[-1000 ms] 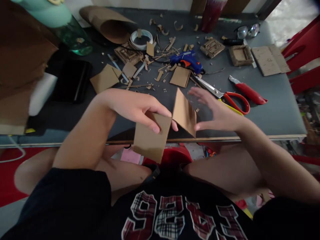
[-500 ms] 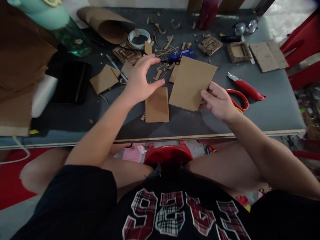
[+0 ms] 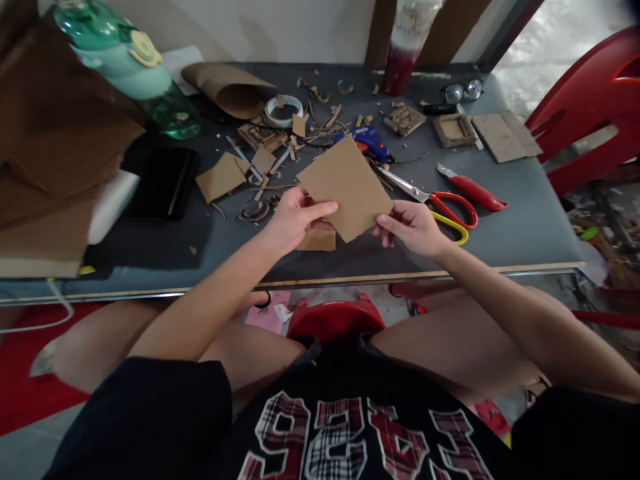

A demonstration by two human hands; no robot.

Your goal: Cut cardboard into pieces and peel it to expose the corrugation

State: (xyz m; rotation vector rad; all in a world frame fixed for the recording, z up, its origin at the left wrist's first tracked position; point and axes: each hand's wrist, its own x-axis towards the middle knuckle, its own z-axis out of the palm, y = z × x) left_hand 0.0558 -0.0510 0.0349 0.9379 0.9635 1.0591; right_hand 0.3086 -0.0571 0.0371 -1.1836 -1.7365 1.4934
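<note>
A flat brown cardboard sheet is held up over the grey table, tilted like a diamond. My left hand pinches its lower left edge. At the sheet's lower right corner my right hand is closed on it too. A smaller cardboard piece lies on the table just under my left hand, partly hidden by it. Red-handled scissors lie right of my right hand, with a blue glue gun behind the sheet.
A red utility knife, glasses, small cardboard models and scraps lie at the back. A green bottle, a black tablet and stacked cardboard stand left. A red chair is right of the table.
My left hand laid the smaller piece on the table, reached back, then came to the larger sheet. Both hands now hold that sheet, which has shifted left. The camera has tilted up.
</note>
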